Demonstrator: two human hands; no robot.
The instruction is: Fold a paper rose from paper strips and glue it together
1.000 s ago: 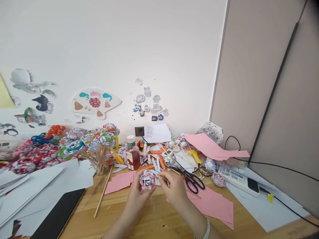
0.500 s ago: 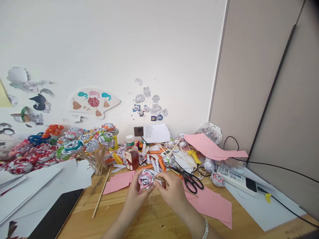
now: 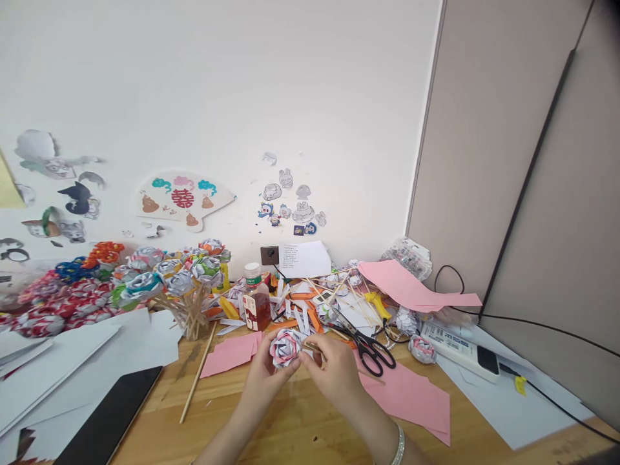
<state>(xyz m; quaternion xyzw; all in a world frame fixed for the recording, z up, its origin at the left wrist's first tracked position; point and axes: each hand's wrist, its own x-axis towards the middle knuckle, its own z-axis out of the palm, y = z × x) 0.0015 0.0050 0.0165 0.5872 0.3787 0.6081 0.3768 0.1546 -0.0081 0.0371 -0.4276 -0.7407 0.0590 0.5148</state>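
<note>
Both hands meet over the wooden desk point(image 3: 300, 426) around a folded paper rose point(image 3: 285, 347), white with pink and grey print. My left hand point(image 3: 261, 378) cups the rose from below and the left, fingers closed on it. My right hand point(image 3: 334, 371) pinches the rose's right edge, fingers pressed together; a thin wooden skewer point(image 3: 314, 349) runs past its fingertips. A silver bracelet point(image 3: 400, 445) sits on the right wrist. Black scissors point(image 3: 371, 352) lie just right of the right hand on pink paper point(image 3: 411, 397).
A bunch of paper roses on sticks point(image 3: 184, 284) stands at the left, with a glue bottle point(image 3: 256, 307), paper strips and skewers behind the hands. White sheets point(image 3: 72, 361) and a dark tablet point(image 3: 109, 420) lie at the left; a remote point(image 3: 460, 352) and cables at the right.
The rose has been turned slightly in my hands, and the hands shifted a little left. The view moved slightly.
</note>
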